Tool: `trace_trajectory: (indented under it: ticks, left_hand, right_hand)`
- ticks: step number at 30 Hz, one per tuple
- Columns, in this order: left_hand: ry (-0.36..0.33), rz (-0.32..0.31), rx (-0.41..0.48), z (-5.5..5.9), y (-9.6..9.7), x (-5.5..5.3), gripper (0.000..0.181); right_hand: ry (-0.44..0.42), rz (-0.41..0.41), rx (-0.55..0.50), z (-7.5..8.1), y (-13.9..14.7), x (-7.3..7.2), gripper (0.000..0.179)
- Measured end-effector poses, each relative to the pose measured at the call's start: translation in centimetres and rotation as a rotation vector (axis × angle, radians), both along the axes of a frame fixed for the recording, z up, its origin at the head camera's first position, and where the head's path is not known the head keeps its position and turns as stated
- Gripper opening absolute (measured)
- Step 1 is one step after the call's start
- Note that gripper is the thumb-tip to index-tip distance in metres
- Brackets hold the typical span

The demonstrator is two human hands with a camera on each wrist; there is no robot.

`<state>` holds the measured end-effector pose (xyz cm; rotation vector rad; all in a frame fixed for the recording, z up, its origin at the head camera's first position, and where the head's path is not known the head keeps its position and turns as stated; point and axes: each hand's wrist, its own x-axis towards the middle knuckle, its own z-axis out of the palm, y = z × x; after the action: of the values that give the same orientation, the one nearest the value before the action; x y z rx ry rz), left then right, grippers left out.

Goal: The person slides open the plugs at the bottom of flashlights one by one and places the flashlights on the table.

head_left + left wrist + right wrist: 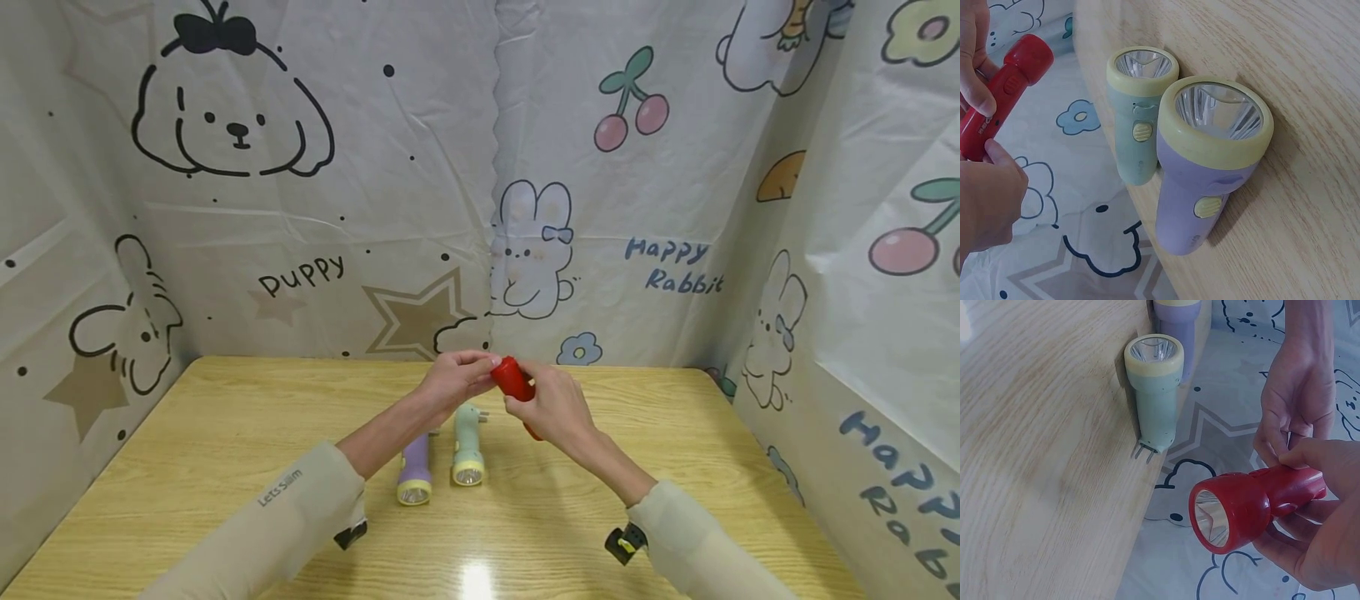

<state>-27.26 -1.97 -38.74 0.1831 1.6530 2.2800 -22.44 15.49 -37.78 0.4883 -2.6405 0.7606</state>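
Note:
A red flashlight (512, 379) is held up above the far part of the table. My right hand (557, 406) grips its body, with the thumb along one side and fingers curled round the other. At the tail end, my left hand (456, 377) pinches it between thumb and fingers; part of this grasp is hidden. The lamp head points away from my left hand, as the red flashlight (1241, 509) shows in the right wrist view. Below the hands lie a mint green flashlight (468, 442) and a purple flashlight (415, 467), side by side, lenses toward me.
The wooden table (247, 433) carries both lying flashlights left of its middle. Metal plug prongs (1145, 452) stick out of the green one's tail. Behind the far edge hangs a printed cloth (420, 200), which also covers both sides.

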Motion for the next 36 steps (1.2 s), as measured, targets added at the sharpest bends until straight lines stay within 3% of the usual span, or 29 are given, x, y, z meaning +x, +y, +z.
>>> trace_trajectory:
  ticks: [19,36]
  left_hand:
    - [0.017,0.004,-0.045,-0.04,-0.04,-0.21,0.026]
    - [0.013,0.008,-0.050,-0.14,0.00,-0.31,0.025]
  right_hand:
    - [-0.029,0.001,-0.010,0.04,-0.23,-0.15,0.032]
    - [0.005,0.014,0.015,-0.12,-0.08,-0.42,0.026]
